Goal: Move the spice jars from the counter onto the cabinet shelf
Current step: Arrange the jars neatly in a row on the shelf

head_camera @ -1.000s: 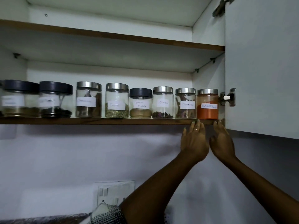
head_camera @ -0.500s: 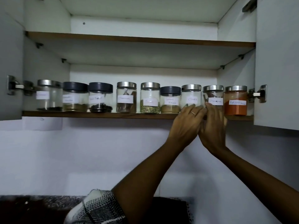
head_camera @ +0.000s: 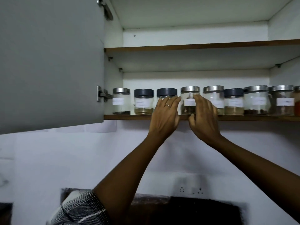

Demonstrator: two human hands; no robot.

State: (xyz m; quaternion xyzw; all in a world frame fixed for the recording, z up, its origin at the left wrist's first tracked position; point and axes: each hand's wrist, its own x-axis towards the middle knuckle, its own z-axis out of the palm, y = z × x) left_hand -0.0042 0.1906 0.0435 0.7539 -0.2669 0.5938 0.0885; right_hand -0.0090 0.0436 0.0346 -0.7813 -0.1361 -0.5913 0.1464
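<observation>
Several labelled glass spice jars stand in a row on the lower wooden cabinet shelf (head_camera: 129, 117), some with silver lids, some with dark lids. Both my hands are raised to the shelf's front edge. My left hand (head_camera: 165, 117) has its fingers stretched out in front of a dark-lidded jar (head_camera: 166, 92). My right hand (head_camera: 204, 119) rests its fingertips against the right side of a silver-lidded jar (head_camera: 188, 95), which shows between the two hands. Neither hand wraps around a jar. An orange-filled jar (head_camera: 297, 103) is cut off at the right edge.
The grey left cabinet door (head_camera: 48, 62) hangs open, close on the left, on a metal hinge (head_camera: 102, 95). An upper shelf (head_camera: 194, 46) holds nothing visible. Below are a white wall with sockets (head_camera: 191, 190) and a dark counter (head_camera: 186, 208).
Both hands have slid left along the shelf, from the jars at the right end to those left of the middle. The view has swung left, bringing the left door in.
</observation>
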